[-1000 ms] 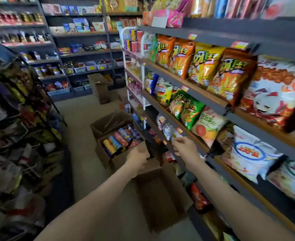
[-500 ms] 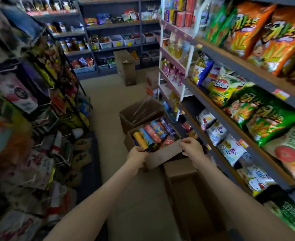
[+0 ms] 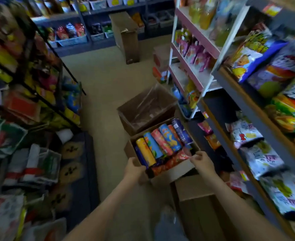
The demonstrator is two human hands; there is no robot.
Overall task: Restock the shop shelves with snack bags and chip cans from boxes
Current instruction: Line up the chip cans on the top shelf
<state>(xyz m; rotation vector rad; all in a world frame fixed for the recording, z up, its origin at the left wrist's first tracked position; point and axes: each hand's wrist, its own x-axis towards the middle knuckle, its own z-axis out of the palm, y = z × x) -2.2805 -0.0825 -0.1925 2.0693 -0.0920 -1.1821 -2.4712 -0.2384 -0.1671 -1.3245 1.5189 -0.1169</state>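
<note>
A cardboard box on the aisle floor holds several chip cans lying side by side, yellow, blue, pink and purple. My left hand grips the box's near left corner. My right hand grips the near right corner, fingers curled over the rim. Snack bags fill the shelves on the right, white ones low, green and orange ones higher.
An open box lined with plastic stands just behind the can box. A closed brown carton sits near my right forearm. A tall carton stands far down the aisle. Wire racks of goods line the left.
My head has tipped down toward the floor. My right hand left the shelf and came down onto the can box's right corner; my left hand stays at the left corner.
</note>
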